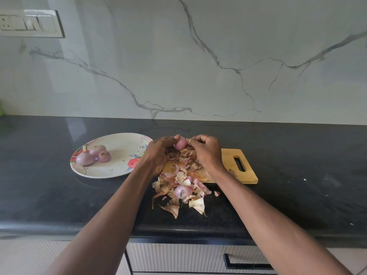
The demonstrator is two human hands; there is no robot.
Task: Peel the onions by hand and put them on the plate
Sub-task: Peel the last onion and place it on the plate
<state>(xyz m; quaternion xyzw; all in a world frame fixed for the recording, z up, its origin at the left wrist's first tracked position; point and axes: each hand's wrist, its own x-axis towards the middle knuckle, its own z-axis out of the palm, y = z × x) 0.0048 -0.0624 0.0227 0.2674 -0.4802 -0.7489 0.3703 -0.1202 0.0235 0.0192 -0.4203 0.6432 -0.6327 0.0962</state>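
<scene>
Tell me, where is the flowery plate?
In the head view, the plate sits on the black counter, to the left of the hands and the wooden cutting board, with three onions on it.

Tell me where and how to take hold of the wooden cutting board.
Grip the cutting board at its handle end, through the slot on the right. Come from the right: that end is bare, while onion skins and both hands cover the left end, so a grip there looks awkward.
</scene>
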